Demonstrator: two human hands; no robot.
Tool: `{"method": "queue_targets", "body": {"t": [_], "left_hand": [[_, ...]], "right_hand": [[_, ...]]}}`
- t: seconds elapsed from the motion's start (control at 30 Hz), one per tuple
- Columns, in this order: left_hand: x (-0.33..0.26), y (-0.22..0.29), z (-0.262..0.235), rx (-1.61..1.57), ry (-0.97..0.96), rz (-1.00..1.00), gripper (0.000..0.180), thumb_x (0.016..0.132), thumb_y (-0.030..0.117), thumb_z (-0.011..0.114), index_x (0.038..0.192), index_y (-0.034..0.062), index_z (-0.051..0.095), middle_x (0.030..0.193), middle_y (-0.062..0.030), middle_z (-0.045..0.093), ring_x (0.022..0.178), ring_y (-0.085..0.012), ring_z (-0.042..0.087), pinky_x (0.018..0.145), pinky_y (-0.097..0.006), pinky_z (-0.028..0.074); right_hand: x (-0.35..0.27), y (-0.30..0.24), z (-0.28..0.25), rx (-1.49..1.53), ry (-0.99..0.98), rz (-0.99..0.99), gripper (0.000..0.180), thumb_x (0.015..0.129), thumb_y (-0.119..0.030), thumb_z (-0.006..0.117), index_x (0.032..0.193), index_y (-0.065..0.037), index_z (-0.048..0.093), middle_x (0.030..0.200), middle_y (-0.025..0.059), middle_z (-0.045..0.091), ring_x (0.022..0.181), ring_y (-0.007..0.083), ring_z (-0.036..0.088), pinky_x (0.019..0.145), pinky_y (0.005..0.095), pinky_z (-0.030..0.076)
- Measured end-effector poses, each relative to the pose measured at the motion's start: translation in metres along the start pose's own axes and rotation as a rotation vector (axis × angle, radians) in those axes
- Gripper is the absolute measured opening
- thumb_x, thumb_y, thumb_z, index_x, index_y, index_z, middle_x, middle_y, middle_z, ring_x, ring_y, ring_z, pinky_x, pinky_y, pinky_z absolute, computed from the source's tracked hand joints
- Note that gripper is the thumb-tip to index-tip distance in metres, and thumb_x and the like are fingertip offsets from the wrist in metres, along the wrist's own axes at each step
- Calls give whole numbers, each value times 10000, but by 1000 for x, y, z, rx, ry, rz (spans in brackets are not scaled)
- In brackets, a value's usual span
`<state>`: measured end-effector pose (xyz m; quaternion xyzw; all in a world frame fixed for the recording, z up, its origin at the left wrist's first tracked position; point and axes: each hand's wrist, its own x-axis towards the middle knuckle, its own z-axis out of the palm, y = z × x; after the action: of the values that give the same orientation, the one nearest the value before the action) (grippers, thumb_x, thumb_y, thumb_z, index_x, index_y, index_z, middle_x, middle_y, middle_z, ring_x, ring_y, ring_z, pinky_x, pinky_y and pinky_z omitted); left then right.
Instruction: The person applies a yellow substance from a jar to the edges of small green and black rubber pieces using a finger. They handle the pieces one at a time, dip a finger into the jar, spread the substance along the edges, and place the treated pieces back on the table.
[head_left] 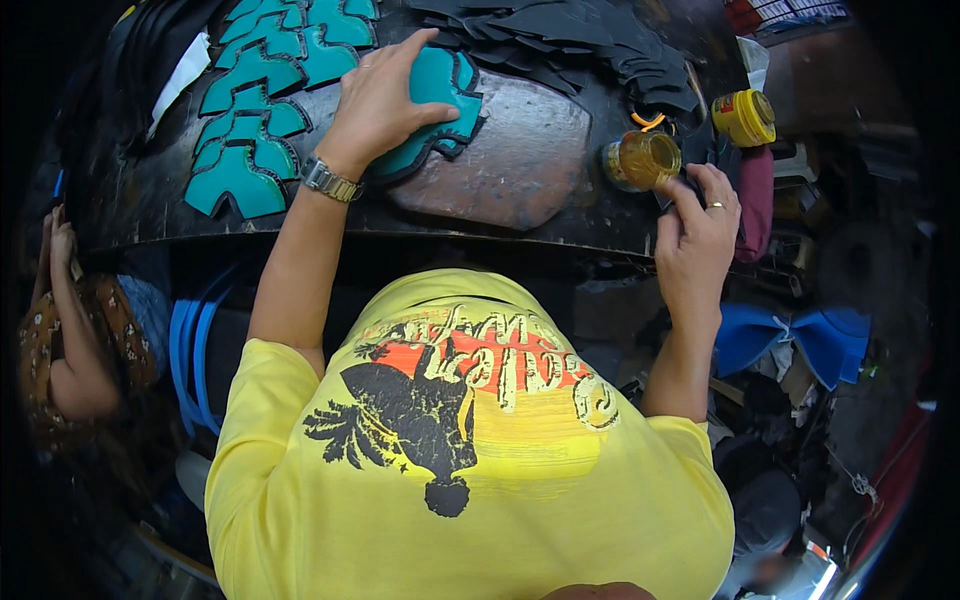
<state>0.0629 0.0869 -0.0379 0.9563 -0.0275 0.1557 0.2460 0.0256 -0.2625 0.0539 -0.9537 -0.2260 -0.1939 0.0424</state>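
My left hand lies on a small overlapping set of teal cut pieces with dark edges, shaped like shoe-upper parts. Its thumb and index finger are spread apart, pressing on the teal surface. Underneath and to the right is a worn brown slab with rounded corners. At the right, the fingers of my right hand are bent together at the mouth of an open glass jar coated in amber-brown stuff. Whatever they pinch is too small to make out.
Rows of overlapping teal pieces cover the table's left side. Black cut pieces are heaped at the back. A yellow tub stands beyond the jar, near orange-handled scissors. Another person's arm shows at far left.
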Motion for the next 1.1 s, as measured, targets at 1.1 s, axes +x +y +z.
{"method": "queue_targets", "body": {"t": [1.1], "left_hand": [[-39,85,-32,-1436,-480,-138,411,959,135,661,1334,5,556,1132,-27,665,956,-56,635,811,-212,545]], "right_hand": [[37,-52,49,1055,27,-133,607,755,122,530,1292,-129,663,1373,128,499,1208,255,537,1009,351,431]]}}
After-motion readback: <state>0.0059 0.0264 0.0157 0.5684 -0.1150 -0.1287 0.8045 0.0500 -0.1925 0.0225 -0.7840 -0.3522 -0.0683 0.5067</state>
